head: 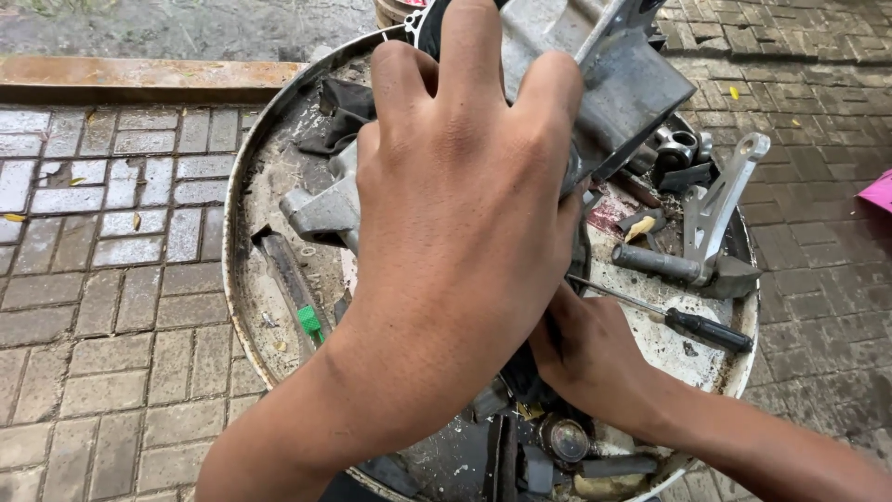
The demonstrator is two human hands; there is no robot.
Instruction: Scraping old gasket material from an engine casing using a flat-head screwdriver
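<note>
While the brick paving (102,279) lies bare on the left, everything of interest sits in the round, grimy metal tray (243,232) in the middle. At the tray's left side lie a dark flat bar (283,270) and a small green plastic piece (309,322), with a black rag (344,112) bunched at the far rim. The left hand (455,214) comes over the centre, palm down, fingers curled over the top of a large grey cast-metal engine part (613,84) that leans from the tray's middle toward the far right; its grip is closed on that casting, steadying it. Just right of and nearer than it, the right hand (590,349) is tucked under the left, against the casting's dark lower edge; whether its grip holds anything I cannot tell, since the left hand covers the fingers. A slim screwdriver with a black handle (706,328) lies just beside that hand, shaft pointing toward it. Further right rest a silver lever arm (720,209) and some round metal fittings (676,147).

To my eye, the work goes best if the left hand keeps the heavy casting pinned against the tray, so that it cannot rock, while the right works low down, clear of the loose bits.
</note>
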